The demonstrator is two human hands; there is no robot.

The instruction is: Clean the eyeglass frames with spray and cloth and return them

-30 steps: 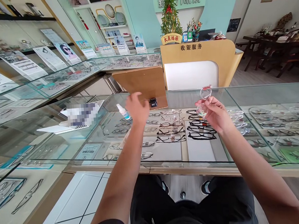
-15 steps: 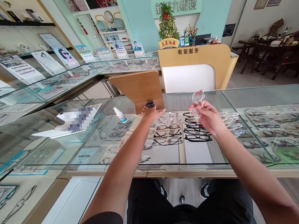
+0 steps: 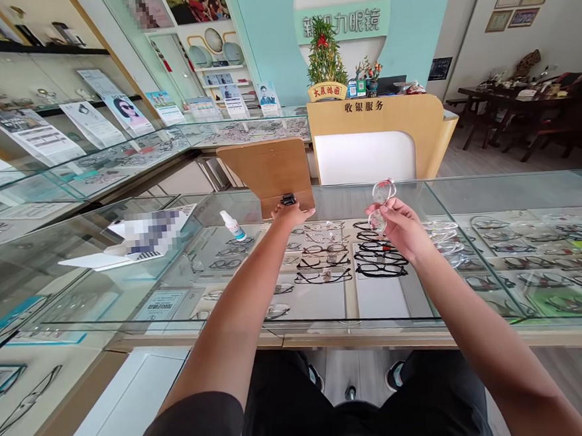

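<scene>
My right hand pinches a pair of eyeglasses with round lenses and a pale, thin frame, held up on end above the glass counter. My left hand reaches forward to a brown wooden stand with an upright panel, and its fingers close on the lower part. A small black piece shows at those fingertips; I cannot tell whether it belongs to the stand. Below the glass, between my arms, lie rows of eyeglasses, with dark frames beneath my right hand.
On the counter's glass top stand a white spray bottle and, further left, an open white leaflet. More glass cases run along the left. Beyond the counter is a wooden cashier desk bearing a potted plant.
The wooden stand's panel has turned or shifted slightly under my left hand. My right hand keeps the eyeglasses in nearly the same place. The camera view has shifted a little.
</scene>
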